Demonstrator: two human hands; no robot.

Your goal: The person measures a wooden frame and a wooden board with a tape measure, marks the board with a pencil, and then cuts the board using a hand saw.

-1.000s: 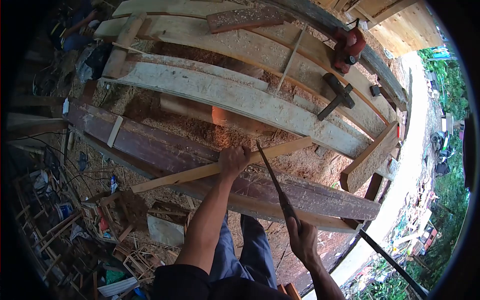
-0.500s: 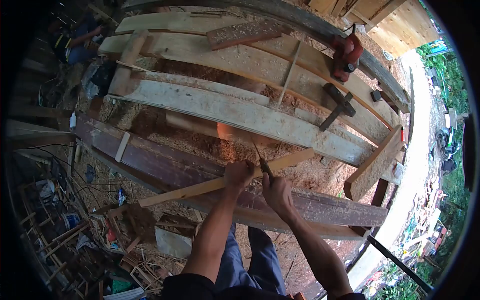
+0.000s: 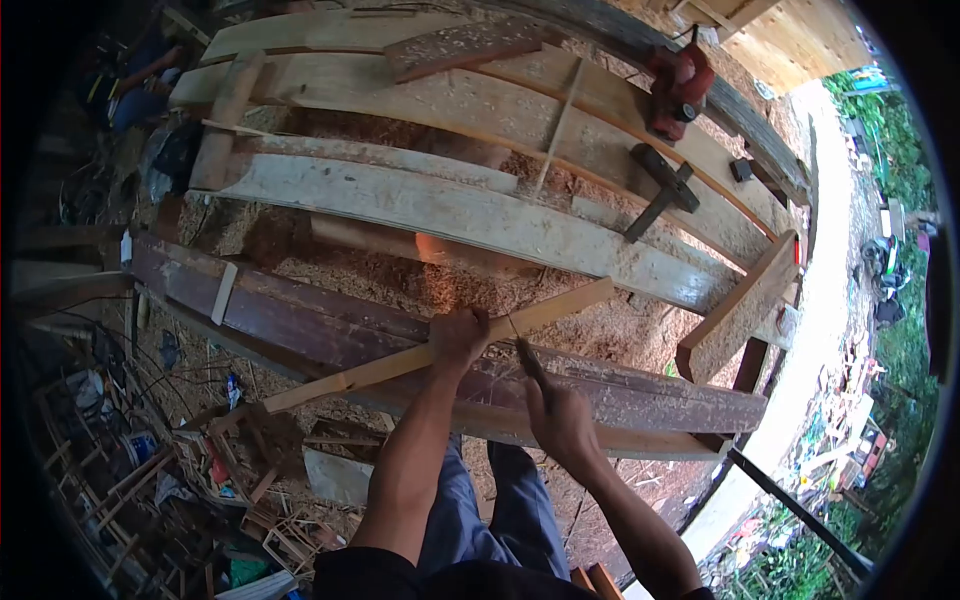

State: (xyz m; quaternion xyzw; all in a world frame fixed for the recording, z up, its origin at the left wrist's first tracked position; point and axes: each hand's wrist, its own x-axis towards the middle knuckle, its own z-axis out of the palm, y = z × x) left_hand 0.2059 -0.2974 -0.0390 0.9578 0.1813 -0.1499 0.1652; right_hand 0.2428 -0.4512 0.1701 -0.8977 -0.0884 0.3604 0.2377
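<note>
While you lean over the dark reddish beam (image 3: 330, 320), the head view shows a crowded timber stack beyond your hands. Pale curved planks (image 3: 470, 215) run across the upper half, dusted with sawdust (image 3: 400, 280) that also fills the trough between them and the beam. A red power tool (image 3: 678, 85) sits on the far planks at upper right, with a dark clamp (image 3: 660, 190) lying just below it and a thin stick (image 3: 555, 125) crossing the boards nearby. A short offcut block (image 3: 735, 310) leans at the right end of the beam, close to the tip of your work piece but apart from it. At lower left, scrap wood and cables (image 3: 170, 420) litter the ground, and another person (image 3: 140, 85) crouches at the far upper left.

Your left hand (image 3: 458, 338) is curled tight around the light wooden strip (image 3: 400, 362), pressing it down where it lies slanted across the beam, its right end raised toward the planks. Your right hand (image 3: 562, 422) is clenched around the handle of the saw (image 3: 522, 348), whose narrow blade angles up to meet the strip just beside your left fingers. Both hands are near each other, with the blade between them. How deep the blade sits in the strip cannot be told.
</note>
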